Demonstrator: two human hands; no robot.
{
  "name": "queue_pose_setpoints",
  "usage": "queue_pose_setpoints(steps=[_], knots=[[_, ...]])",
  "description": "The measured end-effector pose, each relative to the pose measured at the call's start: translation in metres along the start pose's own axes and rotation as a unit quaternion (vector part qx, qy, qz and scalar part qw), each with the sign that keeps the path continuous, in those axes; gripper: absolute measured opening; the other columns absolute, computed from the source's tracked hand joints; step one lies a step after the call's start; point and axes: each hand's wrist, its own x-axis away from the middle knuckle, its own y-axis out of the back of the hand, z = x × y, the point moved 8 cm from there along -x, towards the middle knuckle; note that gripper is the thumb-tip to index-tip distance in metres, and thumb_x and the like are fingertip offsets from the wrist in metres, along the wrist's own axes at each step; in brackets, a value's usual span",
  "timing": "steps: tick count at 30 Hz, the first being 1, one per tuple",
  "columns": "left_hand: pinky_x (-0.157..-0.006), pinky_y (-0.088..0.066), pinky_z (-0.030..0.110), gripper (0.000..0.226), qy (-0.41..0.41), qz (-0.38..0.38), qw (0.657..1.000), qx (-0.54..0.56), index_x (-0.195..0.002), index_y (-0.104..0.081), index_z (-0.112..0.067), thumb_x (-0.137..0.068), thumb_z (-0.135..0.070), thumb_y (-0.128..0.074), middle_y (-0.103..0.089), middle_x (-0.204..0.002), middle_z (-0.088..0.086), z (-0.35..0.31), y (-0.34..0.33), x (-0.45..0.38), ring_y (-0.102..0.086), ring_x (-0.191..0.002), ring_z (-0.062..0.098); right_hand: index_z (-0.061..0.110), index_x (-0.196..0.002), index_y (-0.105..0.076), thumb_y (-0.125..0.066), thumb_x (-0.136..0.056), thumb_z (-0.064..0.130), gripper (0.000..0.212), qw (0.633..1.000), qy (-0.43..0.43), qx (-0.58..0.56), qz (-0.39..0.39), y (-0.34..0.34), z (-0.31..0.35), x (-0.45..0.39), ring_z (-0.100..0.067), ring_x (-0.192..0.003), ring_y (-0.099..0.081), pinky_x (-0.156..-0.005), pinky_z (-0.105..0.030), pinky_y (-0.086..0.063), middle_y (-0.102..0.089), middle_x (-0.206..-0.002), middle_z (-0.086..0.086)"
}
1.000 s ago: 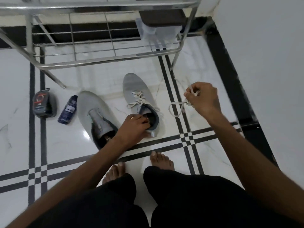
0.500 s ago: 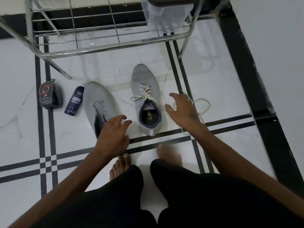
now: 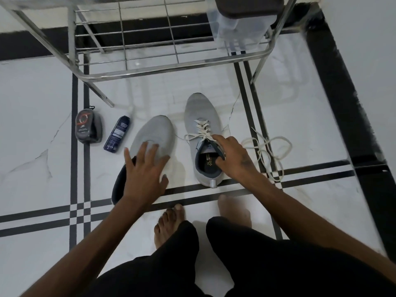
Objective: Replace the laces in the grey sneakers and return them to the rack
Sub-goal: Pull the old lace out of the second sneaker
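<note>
Low in the middle of the frame, your left hand (image 3: 145, 174) lies spread flat, fingers straight, over the unlaced grey sneaker (image 3: 150, 144), holding nothing. Your right hand (image 3: 233, 159) sits at the collar of the laced grey sneaker (image 3: 202, 133) beside it, forefinger stretched toward the lacing and thumb tucked at the opening; whether it truly pinches the collar is not clear from here.

The loose lace (image 3: 267, 148) lies in loops on the floor (image 3: 321, 146), just right of that hand, with no hand on it. It probably belongs in the bare shoe, so steady that shoe with your left palm and bring the lace over before threading. Find both tips first; a flat woven cord like this twists easily, so keep it flat through each eyelet.

Both uppers look like soft knit fabric with dark lining, and should yield under pressure. The tiles are glossy white with black bands, likely slippery under a sole. At upper centre stands the metal wire rack (image 3: 162, 67), its lower shelf open to receive the pair.
</note>
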Motion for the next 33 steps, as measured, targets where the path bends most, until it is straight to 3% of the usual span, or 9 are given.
queue_pose_setpoints(steps=[4,7,10,14,16,19,24,28,33], knots=[[-0.102,-0.036,0.057,0.056,0.09,0.062,0.994,0.014,-0.138,-0.052,-0.027,-0.083,-0.022,-0.06,-0.033,-0.154,0.011,0.021,-0.008,-0.013,-0.032,-0.138,0.036,0.036,-0.145,-0.036,-0.063,-0.089,0.013,0.067,1.0,0.009,-0.019,0.006,-0.006,0.006,0.014,-0.023,-0.099,-0.056,-0.081,-0.025,-0.042,-0.046,-0.118,-0.002],[-0.104,-0.034,0.057,0.056,0.117,0.068,0.991,0.022,-0.139,-0.052,-0.024,-0.084,-0.023,-0.062,-0.032,-0.154,0.013,0.03,-0.009,-0.016,-0.032,-0.137,0.039,0.035,-0.146,-0.035,-0.063,-0.09,0.017,0.065,1.0,0.015,-0.007,0.01,-0.007,0.012,0.022,-0.024,-0.101,-0.057,-0.085,-0.03,-0.048,-0.047,-0.121,-0.003],[-0.113,-0.026,0.058,0.051,0.071,0.017,0.997,0.035,-0.134,-0.057,-0.019,-0.084,-0.026,-0.067,-0.04,-0.149,0.016,0.017,0.001,-0.022,-0.034,-0.138,0.039,0.034,-0.144,-0.038,-0.062,-0.09,0.032,0.059,1.0,0.021,0.002,-0.005,-0.001,0.019,0.026,-0.021,-0.107,-0.055,-0.088,-0.036,-0.05,-0.05,-0.123,-0.001],[-0.097,-0.048,0.042,0.039,-0.014,-0.033,0.962,0.27,-0.132,-0.059,-0.018,-0.094,-0.025,-0.063,-0.055,-0.132,0.004,-0.034,0.02,-0.041,-0.053,-0.12,0.026,0.025,-0.134,-0.058,-0.059,-0.095,0.027,0.04,0.992,0.043,-0.105,-0.055,0.02,0.035,0.016,-0.013,-0.103,-0.056,-0.09,-0.03,-0.049,-0.058,-0.122,0.001],[-0.095,-0.048,0.037,0.031,-0.006,-0.029,0.936,0.35,-0.125,-0.065,-0.018,-0.096,-0.026,-0.062,-0.061,-0.124,0.001,-0.05,0.023,-0.057,-0.057,-0.113,0.021,0.023,-0.121,-0.068,-0.058,-0.097,0.026,0.026,0.988,0.027,-0.144,-0.05,0.024,0.039,0.007,-0.01,-0.095,-0.06,-0.087,-0.026,-0.05,-0.065,-0.115,0.003],[-0.087,-0.051,0.038,0.017,0.035,-0.012,0.923,0.384,-0.102,-0.071,-0.018,-0.092,-0.032,-0.067,-0.07,-0.105,0.0,-0.055,0.019,-0.076,-0.064,-0.099,0.02,0.022,-0.107,-0.073,-0.067,-0.093,0.027,0.016,0.984,-0.01,-0.174,-0.018,0.019,0.037,-0.009,-0.006,-0.088,-0.062,-0.078,-0.02,-0.049,-0.071,-0.104,0.006],[-0.08,-0.055,0.044,0.017,0.073,0.006,0.893,0.443,-0.084,-0.06,-0.015,-0.09,-0.026,-0.071,-0.072,-0.086,-0.005,-0.047,0.008,-0.077,-0.069,-0.09,0.014,0.019,-0.086,-0.073,-0.077,-0.084,0.017,0.006,0.981,-0.019,-0.19,-0.024,0.02,0.033,-0.02,-0.003,-0.073,-0.063,-0.071,-0.019,-0.051,-0.071,-0.084,0.008],[-0.078,-0.053,0.04,0.01,0.072,-0.013,0.893,0.445,-0.087,-0.059,-0.016,-0.094,-0.021,-0.065,-0.068,-0.081,-0.011,-0.044,0.005,-0.076,-0.066,-0.083,0.014,0.018,-0.088,-0.071,-0.073,-0.087,0.008,0.01,0.979,-0.028,-0.2,-0.025,0.021,0.024,-0.017,-0.005,-0.068,-0.061,-0.071,-0.025,-0.054,-0.069,-0.079,0.007],[-0.062,-0.045,0.041,0.013,0.058,-0.003,0.877,0.476,-0.09,-0.046,-0.023,-0.103,-0.021,-0.048,-0.059,-0.069,-0.006,-0.041,-0.003,-0.074,-0.049,-0.061,0.014,0.022,-0.105,-0.069,-0.065,-0.094,0.014,0.015,0.984,-0.01,-0.177,-0.03,0.024,0.026,-0.012,-0.002,-0.071,-0.057,-0.064,-0.018,-0.046,-0.061,-0.082,0.011]])
